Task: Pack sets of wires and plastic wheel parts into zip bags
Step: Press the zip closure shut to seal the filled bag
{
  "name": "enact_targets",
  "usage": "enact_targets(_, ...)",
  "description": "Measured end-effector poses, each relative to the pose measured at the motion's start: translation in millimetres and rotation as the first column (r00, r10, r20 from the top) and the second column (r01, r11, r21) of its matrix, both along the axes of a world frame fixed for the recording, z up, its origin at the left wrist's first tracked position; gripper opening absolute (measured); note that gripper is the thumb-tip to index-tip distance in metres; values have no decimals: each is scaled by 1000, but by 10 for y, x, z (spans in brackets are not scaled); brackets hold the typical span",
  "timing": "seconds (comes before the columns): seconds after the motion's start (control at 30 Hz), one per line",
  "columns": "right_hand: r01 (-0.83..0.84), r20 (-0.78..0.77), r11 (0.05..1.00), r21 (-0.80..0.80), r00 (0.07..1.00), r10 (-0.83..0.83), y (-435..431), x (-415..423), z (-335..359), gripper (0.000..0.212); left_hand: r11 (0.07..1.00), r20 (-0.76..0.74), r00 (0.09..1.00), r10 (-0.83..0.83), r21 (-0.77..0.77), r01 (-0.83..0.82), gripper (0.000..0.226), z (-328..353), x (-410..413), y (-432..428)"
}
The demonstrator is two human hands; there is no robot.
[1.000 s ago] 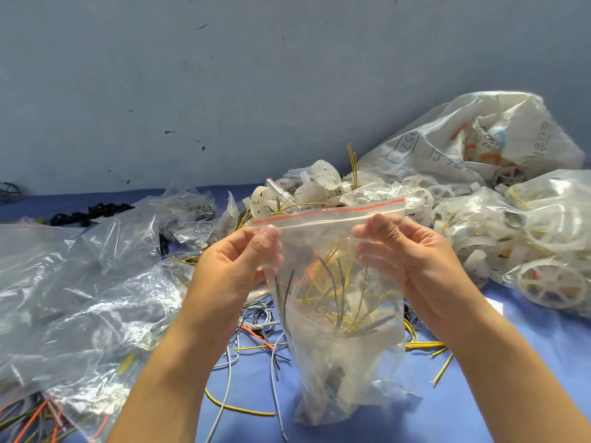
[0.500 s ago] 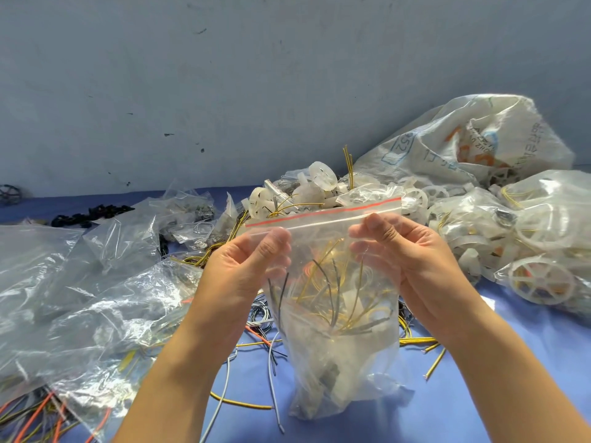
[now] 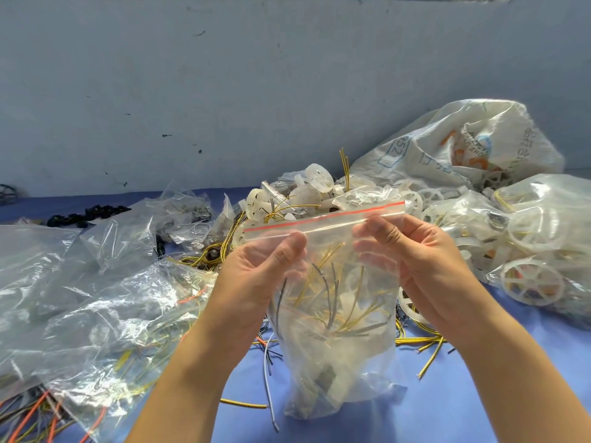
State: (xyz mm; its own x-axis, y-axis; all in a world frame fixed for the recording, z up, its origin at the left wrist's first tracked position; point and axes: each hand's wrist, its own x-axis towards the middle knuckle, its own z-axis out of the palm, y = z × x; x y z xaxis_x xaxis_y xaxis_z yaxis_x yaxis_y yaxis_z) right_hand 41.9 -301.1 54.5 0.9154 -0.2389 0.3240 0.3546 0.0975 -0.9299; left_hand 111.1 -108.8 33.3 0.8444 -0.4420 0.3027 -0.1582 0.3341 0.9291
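Note:
A clear zip bag with a red strip along its top stands upright on the blue table, holding yellow and grey wires and white plastic parts. My left hand pinches the bag just under the zip at the left. My right hand pinches the same seam further right. A heap of white plastic wheels and yellow wires lies right behind the bag.
Crumpled clear bags cover the table's left side. A large white woven sack and bags of wheels fill the right. Loose wires lie around the bag's base. A grey wall closes the back.
Both hands stay pinched on the bag's top; my left thumb has slid a little to the right along the zip. The bag has barely moved.

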Motion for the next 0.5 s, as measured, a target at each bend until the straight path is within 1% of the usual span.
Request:
enact_targets(0.1, -12, 9, 1000, 3, 1000, 12, -10, -7, -4, 19, 1000, -1, 1000, 6, -31, -6, 18, 6, -20, -17)
enact_targets(0.23, -31, 19, 1000, 5, 999, 30, -30, -17, -19, 15, 996, 6, 999, -41, -73, 42, 16, 17, -60, -36)
enact_targets(0.3, 16, 39, 1000, 3, 999, -16, -13, -31, 8, 19, 997, 1, 1000, -24, -74, 24, 15, 27, -69, -48)
enact_targets(0.33, 100, 61, 993, -66, 993, -96, -6, -47, 39, 27, 998, 10, 1000, -7, -68, 7, 14, 30, -68, -54)
enact_targets(0.37, 237, 121, 949, -208, 969, -215, -2, -68, 87, 36, 999, 36, 999, 15, -52, -13, 13, 30, -66, -53)
enact_targets(0.4, 383, 231, 839, -387, 921, -314, 6, -94, 152, 41, 999, 83, 996, 35, -28, -33, 12, 28, -64, -51)
enact_targets(0.43, 497, 361, 669, -553, 866, -345, 25, -126, 226, 42, 999, 143, 989, 43, -2, -44, 12, 30, -69, -47)
enact_targets(0.47, 551, 460, 505, -665, 834, -305, 66, -152, 299, 40, 999, 204, 978, 41, 18, -45, 13, 33, -78, -47)
enact_targets(0.5, 546, 490, 395, -739, 838, -241, 110, -170, 360, 38, 999, 256, 966, 35, 30, -44, 16, 39, -89, -48)
